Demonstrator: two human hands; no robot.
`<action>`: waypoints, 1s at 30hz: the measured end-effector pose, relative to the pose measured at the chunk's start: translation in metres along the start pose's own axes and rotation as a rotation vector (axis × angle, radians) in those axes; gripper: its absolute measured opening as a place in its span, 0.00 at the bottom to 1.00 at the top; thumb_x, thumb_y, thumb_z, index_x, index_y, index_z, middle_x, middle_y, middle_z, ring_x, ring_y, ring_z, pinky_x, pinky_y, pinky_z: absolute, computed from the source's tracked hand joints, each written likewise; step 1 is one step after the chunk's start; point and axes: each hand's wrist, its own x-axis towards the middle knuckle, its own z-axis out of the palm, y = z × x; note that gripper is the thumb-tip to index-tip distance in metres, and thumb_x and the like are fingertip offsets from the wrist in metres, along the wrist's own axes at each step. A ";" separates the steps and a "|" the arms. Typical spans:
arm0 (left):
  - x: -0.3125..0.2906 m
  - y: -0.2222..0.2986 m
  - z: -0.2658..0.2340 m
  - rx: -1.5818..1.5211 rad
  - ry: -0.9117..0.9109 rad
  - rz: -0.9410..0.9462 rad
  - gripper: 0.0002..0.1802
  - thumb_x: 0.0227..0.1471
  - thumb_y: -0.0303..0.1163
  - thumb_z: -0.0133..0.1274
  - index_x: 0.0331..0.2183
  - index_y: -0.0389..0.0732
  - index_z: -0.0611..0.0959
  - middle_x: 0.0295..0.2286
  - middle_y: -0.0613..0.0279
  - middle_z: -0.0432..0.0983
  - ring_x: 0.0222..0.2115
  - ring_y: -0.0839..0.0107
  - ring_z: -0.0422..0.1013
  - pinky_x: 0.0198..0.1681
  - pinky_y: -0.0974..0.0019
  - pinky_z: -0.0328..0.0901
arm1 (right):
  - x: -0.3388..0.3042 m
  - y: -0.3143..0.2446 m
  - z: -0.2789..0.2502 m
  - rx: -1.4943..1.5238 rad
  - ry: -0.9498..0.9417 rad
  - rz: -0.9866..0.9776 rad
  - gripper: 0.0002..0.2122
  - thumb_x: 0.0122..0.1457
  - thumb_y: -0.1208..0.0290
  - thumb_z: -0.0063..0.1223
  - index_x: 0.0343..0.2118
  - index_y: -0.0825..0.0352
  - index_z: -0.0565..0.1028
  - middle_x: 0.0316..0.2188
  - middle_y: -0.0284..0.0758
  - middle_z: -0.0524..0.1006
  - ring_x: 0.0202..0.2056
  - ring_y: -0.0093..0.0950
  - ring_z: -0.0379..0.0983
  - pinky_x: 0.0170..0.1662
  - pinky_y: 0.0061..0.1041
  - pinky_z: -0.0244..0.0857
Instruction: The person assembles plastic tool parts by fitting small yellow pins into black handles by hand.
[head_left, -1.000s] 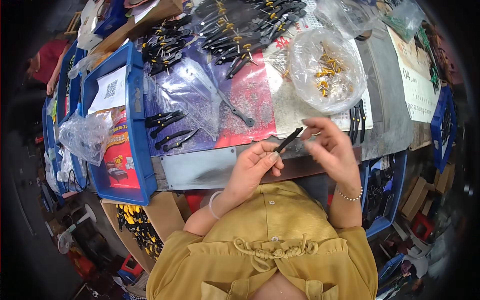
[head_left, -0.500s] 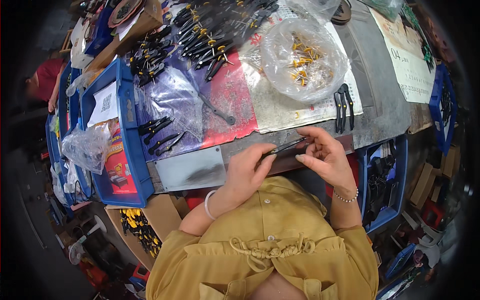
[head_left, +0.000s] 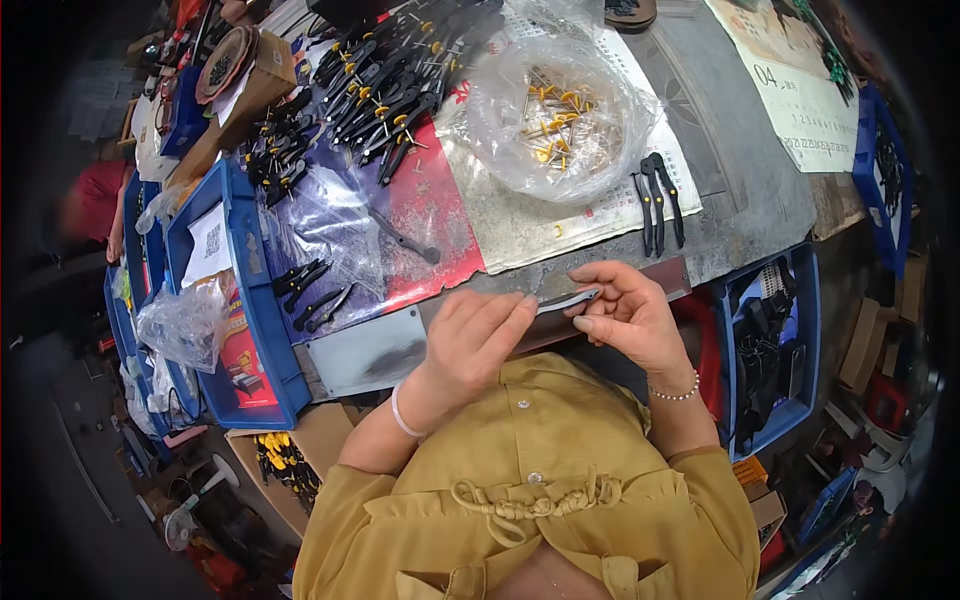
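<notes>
Between my two hands, over the table's front edge, is a slim dark curved piece (head_left: pixel 567 301) with a pale edge, like one half of a pair of pruning shears. My left hand (head_left: pixel 478 338) is closed at its left end, its fingers pressed together and hiding that end. At the other end my right hand (head_left: pixel 632 318) pinches the piece between bent fingers and thumb. Just beyond my right hand, several black shear halves (head_left: pixel 658 205) with yellow dots lie side by side. Past my left hand lie more black shear parts (head_left: pixel 318 300).
A clear plastic bag (head_left: pixel 555 125) of yellow-headed bolts sits farther back, beside a heap of black shears (head_left: pixel 375 85). Blue crates stand at left (head_left: pixel 255 310) and right (head_left: pixel 815 345). A metal plate (head_left: pixel 365 350) lies along the front edge. Another person's red sleeve (head_left: pixel 100 200) shows far left.
My left hand has turned, its back now facing up, with its fingers stretched along the piece. The piece shows a paler edge than before. The whole view has shifted slightly.
</notes>
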 end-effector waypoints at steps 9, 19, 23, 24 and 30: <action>0.001 0.005 -0.001 -0.236 0.030 -0.186 0.18 0.34 0.17 0.60 0.34 0.34 0.78 0.30 0.54 0.75 0.29 0.60 0.71 0.33 0.63 0.66 | -0.006 0.008 -0.004 -0.061 0.036 -0.067 0.10 0.52 0.81 0.55 0.38 0.72 0.73 0.28 0.30 0.74 0.25 0.13 0.68 0.27 0.12 0.63; -0.006 -0.002 -0.007 -0.306 0.000 -0.336 0.17 0.34 0.18 0.60 0.33 0.36 0.79 0.31 0.55 0.75 0.32 0.59 0.72 0.35 0.62 0.66 | -0.002 0.016 0.005 -0.076 0.067 -0.135 0.08 0.51 0.82 0.55 0.36 0.72 0.73 0.28 0.32 0.74 0.26 0.15 0.69 0.27 0.14 0.65; -0.012 0.002 -0.011 -0.444 -0.121 -0.383 0.16 0.36 0.19 0.60 0.33 0.36 0.79 0.28 0.55 0.76 0.28 0.60 0.72 0.30 0.64 0.66 | 0.002 0.020 0.005 -0.060 0.040 -0.158 0.09 0.51 0.82 0.56 0.36 0.72 0.73 0.27 0.32 0.73 0.26 0.15 0.69 0.27 0.14 0.65; -0.014 0.003 -0.010 -0.466 -0.135 -0.395 0.16 0.36 0.19 0.61 0.33 0.35 0.79 0.28 0.55 0.76 0.26 0.61 0.72 0.29 0.64 0.66 | 0.004 0.021 0.007 -0.044 0.048 -0.128 0.10 0.51 0.82 0.55 0.37 0.71 0.72 0.26 0.31 0.73 0.25 0.15 0.69 0.26 0.14 0.64; -0.026 0.010 -0.003 -0.265 -0.075 -0.308 0.17 0.39 0.24 0.60 0.35 0.36 0.77 0.26 0.58 0.73 0.25 0.62 0.69 0.26 0.63 0.63 | 0.015 0.030 0.016 0.127 0.021 -0.042 0.11 0.53 0.80 0.53 0.41 0.71 0.70 0.23 0.30 0.71 0.21 0.15 0.66 0.24 0.14 0.62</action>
